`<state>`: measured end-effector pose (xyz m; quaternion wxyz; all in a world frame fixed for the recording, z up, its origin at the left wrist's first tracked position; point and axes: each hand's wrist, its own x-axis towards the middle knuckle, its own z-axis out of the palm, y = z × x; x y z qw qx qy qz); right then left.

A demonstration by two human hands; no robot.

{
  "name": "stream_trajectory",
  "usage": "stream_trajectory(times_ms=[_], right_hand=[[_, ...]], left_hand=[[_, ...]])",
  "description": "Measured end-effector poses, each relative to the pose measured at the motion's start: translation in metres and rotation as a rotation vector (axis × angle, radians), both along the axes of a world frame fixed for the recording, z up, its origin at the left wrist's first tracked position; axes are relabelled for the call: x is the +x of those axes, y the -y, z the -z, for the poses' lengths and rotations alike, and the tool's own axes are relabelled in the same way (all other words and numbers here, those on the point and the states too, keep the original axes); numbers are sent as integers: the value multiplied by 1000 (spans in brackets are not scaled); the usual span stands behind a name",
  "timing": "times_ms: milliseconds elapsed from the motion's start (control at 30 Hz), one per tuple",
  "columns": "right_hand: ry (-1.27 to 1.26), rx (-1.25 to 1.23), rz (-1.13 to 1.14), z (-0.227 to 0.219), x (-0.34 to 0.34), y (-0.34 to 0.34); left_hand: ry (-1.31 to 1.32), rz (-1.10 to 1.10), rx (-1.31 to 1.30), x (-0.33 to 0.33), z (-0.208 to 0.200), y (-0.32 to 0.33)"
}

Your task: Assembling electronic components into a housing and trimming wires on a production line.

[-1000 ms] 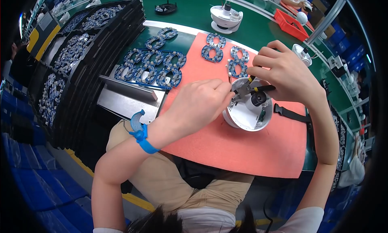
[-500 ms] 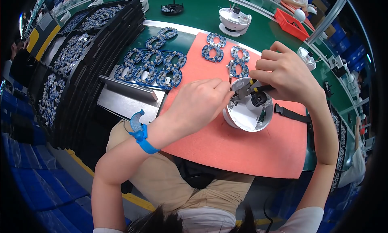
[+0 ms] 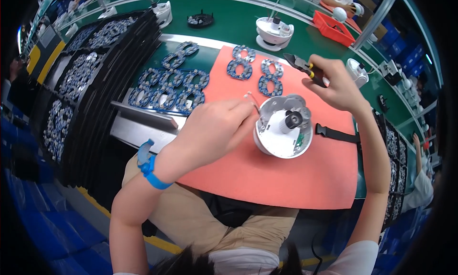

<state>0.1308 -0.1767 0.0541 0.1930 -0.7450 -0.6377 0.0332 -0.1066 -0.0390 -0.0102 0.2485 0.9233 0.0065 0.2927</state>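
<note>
A round white camera housing [image 3: 274, 148] stands on the pink mat [image 3: 267, 189], its hollow inside facing up. A black lens barrel [image 3: 292, 120] and a bit of green board [image 3: 300, 140] show within. At the housing's left rim, my left hand [image 3: 212, 127] pinches a thin wire [image 3: 253, 100] whose end sticks up past the fingers. A blue strap [image 3: 155, 175] circles that wrist. Beyond the housing, to its right, my right hand [image 3: 336, 86] grips pliers [image 3: 305, 69] with yellow-and-black handles. Their dark jaws point up and left, clear of the housing.
Several blue figure-eight circuit boards [image 3: 238, 69] lie on the mat and left of it. Stacked black trays [image 3: 102, 98] of boards rise at the left. A black buckle strap [image 3: 336, 134] lies right of the housing. Another white unit [image 3: 274, 32] and a red bin [image 3: 332, 29] stand farther back.
My right hand has lifted the pliers out of the housing, up and away, uncovering its inside. My left hand stays at the left rim with the wire. The whole view has shifted slightly.
</note>
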Motion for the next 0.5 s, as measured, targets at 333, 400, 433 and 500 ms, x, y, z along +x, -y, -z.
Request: stream_trajectory(times_ms=[333, 400, 433, 500], right_hand=[[-806, -167, 289, 66, -27, 67], [-693, -168, 244, 88, -30, 75], [-745, -224, 300, 88, -33, 75], [-1003, -85, 350, 105, -32, 78]], left_hand=[[-227, 211, 233, -24, -3, 3], [-300, 195, 275, -23, 1, 6], [-293, 209, 280, -21, 4, 7], [-348, 239, 291, -18, 12, 10]])
